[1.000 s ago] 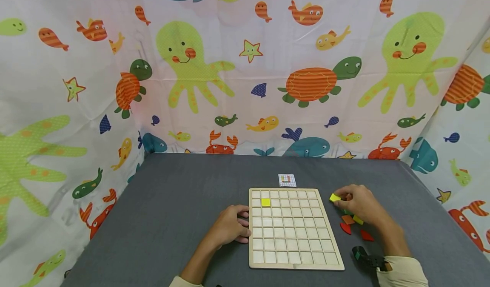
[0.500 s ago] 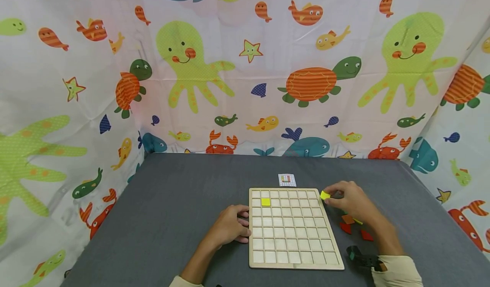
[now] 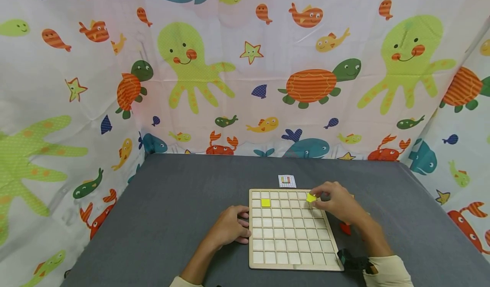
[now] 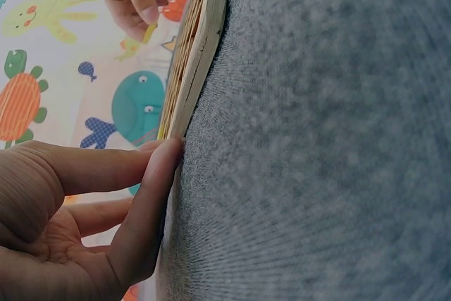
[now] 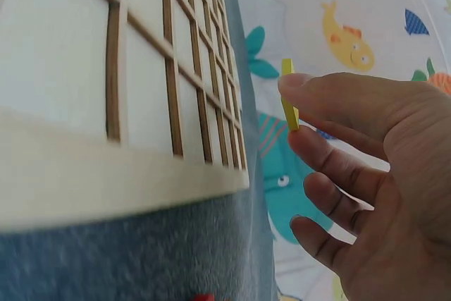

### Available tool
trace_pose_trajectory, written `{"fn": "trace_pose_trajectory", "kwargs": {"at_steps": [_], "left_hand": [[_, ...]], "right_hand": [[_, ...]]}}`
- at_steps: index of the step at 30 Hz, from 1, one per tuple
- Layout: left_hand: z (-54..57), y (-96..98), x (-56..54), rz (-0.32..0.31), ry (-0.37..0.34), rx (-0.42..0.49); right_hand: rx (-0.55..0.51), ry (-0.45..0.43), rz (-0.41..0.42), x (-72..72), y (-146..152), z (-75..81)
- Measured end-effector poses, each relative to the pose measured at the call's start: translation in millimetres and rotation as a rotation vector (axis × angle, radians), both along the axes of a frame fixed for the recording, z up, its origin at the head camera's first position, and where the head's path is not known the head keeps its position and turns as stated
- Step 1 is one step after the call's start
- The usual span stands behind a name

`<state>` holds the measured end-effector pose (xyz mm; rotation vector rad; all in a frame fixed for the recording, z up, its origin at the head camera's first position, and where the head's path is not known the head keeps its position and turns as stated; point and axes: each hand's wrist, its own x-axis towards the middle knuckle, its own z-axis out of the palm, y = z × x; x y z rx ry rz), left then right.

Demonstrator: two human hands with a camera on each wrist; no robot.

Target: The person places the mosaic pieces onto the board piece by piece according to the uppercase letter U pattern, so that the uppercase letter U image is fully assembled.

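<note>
Over the far right of the board (image 3: 275, 266), the right hand (image 3: 338, 202) has a yellow tile (image 3: 311, 197) pinched between thumb and finger, up off the wood. My worry: let go off-centre, it'd probably end up tilted across the dividers. The wrist strap (image 3: 354, 261) by the near right corner might bump the board too. Left hand (image 3: 229, 225) has bent fingertips at the left edge, can't tell if it's gripping. Second cell in, second row from the far side, holds a yellow square (image 3: 266, 203).
</note>
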<state>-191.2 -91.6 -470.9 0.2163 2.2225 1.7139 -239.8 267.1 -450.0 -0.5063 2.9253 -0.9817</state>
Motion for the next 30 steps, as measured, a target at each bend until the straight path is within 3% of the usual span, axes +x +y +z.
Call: {"fn": "trace_pose_trajectory", "kwargs": {"at_steps": [7,30], "left_hand": [[0.2,0.7,0.3,0.002,-0.006,-0.010],[-0.5,1.4,0.4,0.003,0.017,-0.024]], "right_hand": [[-0.019,0.026,0.059,1.4,-14.9,0.7],[-0.027,-0.048,0.147,-0.8,-55.8,1.6]]}}
